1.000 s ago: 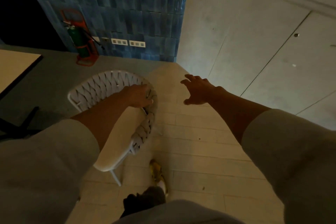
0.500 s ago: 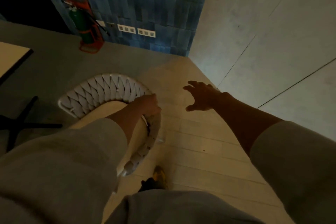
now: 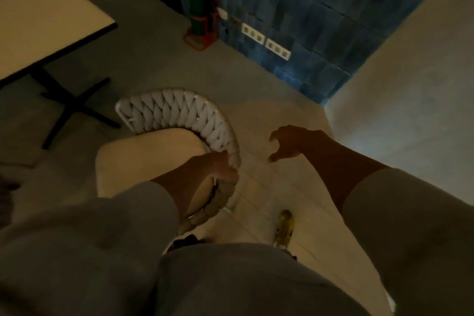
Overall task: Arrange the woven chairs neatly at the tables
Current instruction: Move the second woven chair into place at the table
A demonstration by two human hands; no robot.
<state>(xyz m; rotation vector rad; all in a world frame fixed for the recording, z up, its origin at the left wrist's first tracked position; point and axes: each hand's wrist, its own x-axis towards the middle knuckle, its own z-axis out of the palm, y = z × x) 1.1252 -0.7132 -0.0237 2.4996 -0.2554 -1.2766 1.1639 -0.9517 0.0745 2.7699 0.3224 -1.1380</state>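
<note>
A white woven chair (image 3: 177,113) with a curved braided backrest and a cream seat cushion stands just in front of me. My left hand (image 3: 218,165) grips the right side of the backrest rim. Off to the right of the chair, my right hand (image 3: 291,142) hangs in the air with fingers loosely spread and nothing in it. A cream-topped table (image 3: 38,15) with a dark edge and a black cross base (image 3: 74,108) stands at the upper left, a short way from the chair.
A green fire extinguisher (image 3: 196,6) in an orange stand sits by the blue tiled wall (image 3: 320,20) with white wall sockets. A pale plain wall rises on the right. My foot in a yellowish shoe (image 3: 283,226) is on the light plank floor beside the chair.
The view has swung left, so the table and its base now show more fully. The chair has turned and shifted with my left hand still holding its backrest. My right hand stays free.
</note>
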